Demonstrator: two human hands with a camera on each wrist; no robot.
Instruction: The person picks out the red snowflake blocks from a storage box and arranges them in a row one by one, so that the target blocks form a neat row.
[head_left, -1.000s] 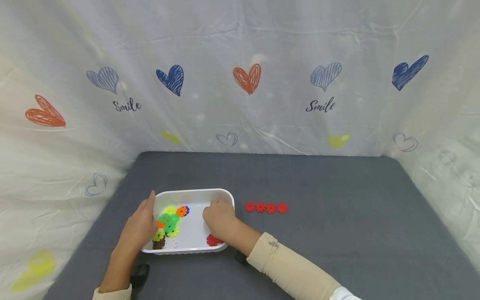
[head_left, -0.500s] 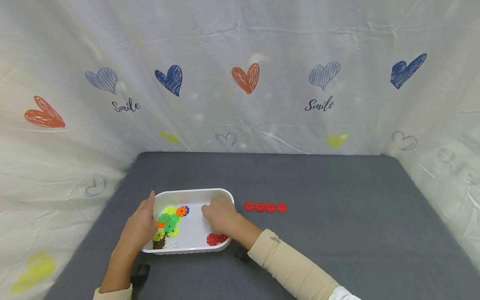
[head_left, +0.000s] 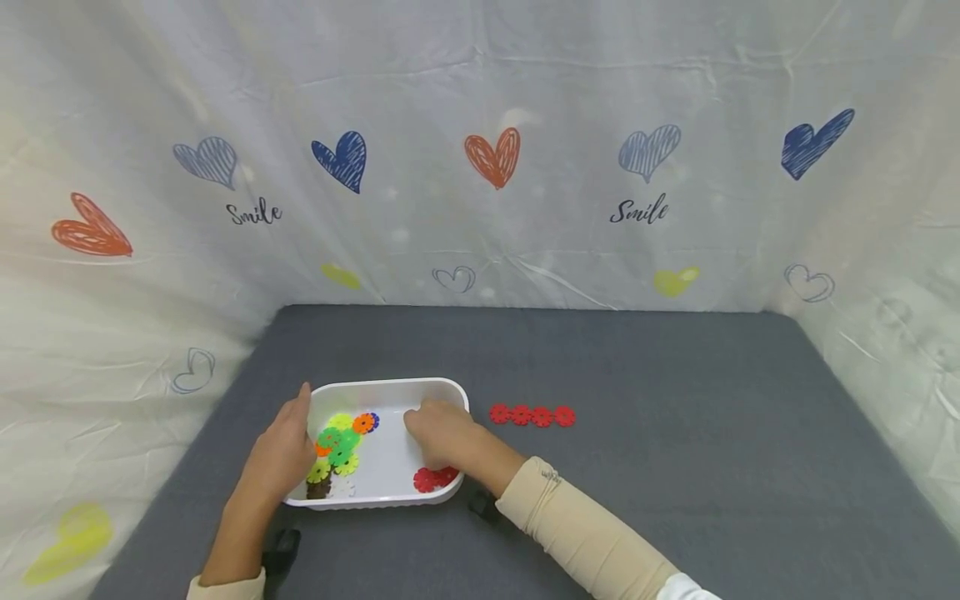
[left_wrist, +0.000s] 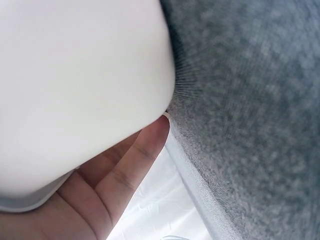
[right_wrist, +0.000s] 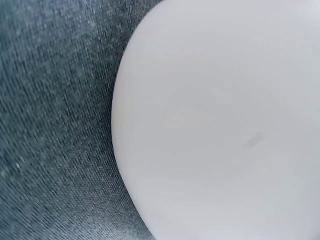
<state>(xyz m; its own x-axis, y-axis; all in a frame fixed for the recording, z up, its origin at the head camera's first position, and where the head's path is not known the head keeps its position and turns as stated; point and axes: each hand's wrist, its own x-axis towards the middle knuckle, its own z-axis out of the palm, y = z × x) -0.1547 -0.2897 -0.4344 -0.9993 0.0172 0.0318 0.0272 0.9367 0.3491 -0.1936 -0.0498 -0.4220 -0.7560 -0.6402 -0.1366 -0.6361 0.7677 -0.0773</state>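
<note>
"White tray (head_left: 386, 462), lower left of centre on the grey counter (head_left: 660, 417). Which way does it point?"

"Its long axis runs left to right across the frame, nearly level, the right end a touch higher. Its open side faces up."

"How does it look?"

"Glossy and shallow-walled, with rounded corners and a thin lip. Inside, green pieces (head_left: 341, 454), yellow pieces (head_left: 347, 468) and orange pieces (head_left: 363, 423), all flower-shaped, cluster at the left. Brown pieces (head_left: 318, 487) lie in the lower left corner, red pieces (head_left: 425, 480) at the lower right."

"And the hands?"

"The left hand (head_left: 279, 454) grips the tray's left end, its fingers (left_wrist: 132, 167) fairly straight and close together along the outer wall. The right hand (head_left: 441, 433) reaches over the right end, knuckles bent. Those fingers are hidden, so I cannot tell whether they pinch anything."

"Anything just beside it?"

"Right of the tray, a red row (head_left: 521, 415) of four toothed discs, its long axis also left to right, dipping slightly rightward."
</note>
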